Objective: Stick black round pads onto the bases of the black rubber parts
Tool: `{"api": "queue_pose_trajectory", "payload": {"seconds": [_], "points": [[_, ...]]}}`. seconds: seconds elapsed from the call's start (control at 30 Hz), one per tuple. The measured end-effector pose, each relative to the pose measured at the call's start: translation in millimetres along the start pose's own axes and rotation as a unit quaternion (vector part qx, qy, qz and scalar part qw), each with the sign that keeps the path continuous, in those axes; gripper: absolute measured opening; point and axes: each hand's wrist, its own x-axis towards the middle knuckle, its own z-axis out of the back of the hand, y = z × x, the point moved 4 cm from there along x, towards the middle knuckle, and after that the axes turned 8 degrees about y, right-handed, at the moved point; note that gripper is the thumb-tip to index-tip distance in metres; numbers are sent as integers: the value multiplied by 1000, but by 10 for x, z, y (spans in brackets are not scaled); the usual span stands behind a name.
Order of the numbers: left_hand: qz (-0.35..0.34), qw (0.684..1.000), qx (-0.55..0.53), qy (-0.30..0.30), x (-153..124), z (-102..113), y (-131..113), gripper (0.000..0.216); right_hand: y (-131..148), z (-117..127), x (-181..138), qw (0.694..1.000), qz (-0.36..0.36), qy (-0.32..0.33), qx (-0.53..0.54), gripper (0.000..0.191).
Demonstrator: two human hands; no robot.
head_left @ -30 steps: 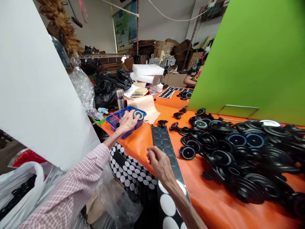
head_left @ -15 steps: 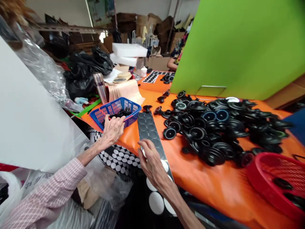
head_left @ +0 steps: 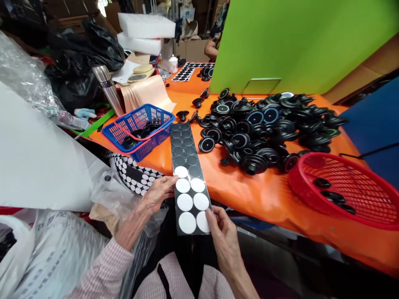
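Note:
A long black sticker strip (head_left: 188, 166) with white round stickers at its near end lies over the front edge of the orange table (head_left: 264, 195). My left hand (head_left: 157, 193) grips the strip's left edge beside the white circles, fingers curled. My right hand (head_left: 222, 227) pinches the strip's near right corner. A blue basket (head_left: 139, 129) holding a few black round parts stands left of the strip. A large heap of black round parts (head_left: 262, 128) lies to the right of it.
A red basket (head_left: 346, 189) with a few black parts sits at the right. A green board (head_left: 280, 41) stands behind the heap. A steel flask (head_left: 107, 89), foam blocks (head_left: 146, 31), black bags and another person's arm (head_left: 213, 45) are at the back. White board and plastic bags left.
My left hand left the blue basket and came back to the strip's left edge. My right hand slid down to the strip's near corner. The view tilted down and right.

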Motion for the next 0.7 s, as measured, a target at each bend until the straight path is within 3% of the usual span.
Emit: {"api": "queue_pose_trajectory", "payload": {"seconds": [0.1,0.17,0.23,0.33,0.47,0.57,0.7], "points": [[26,993,-113,30,24,-77,49,37,-7,-104,-162,996,-1,90,14,39],[18,993,-117,25,-1,-81,58,37,93,-65,-166,991,86,49,-95,34],[-8,994,-104,32,-28,-81,59,36,259,-41,-69,957,206,-12,-202,33],[-29,993,-107,45,-37,-89,77,35,438,-152,212,903,315,8,-291,36],[-41,992,-121,25,12,-82,135,35,538,-290,496,878,336,-15,-340,30],[-54,991,-117,37,63,-76,187,36,586,-336,527,862,341,-40,-373,24],[-62,989,-127,49,112,-65,225,37,627,-382,518,824,357,-23,-440,20]]}}
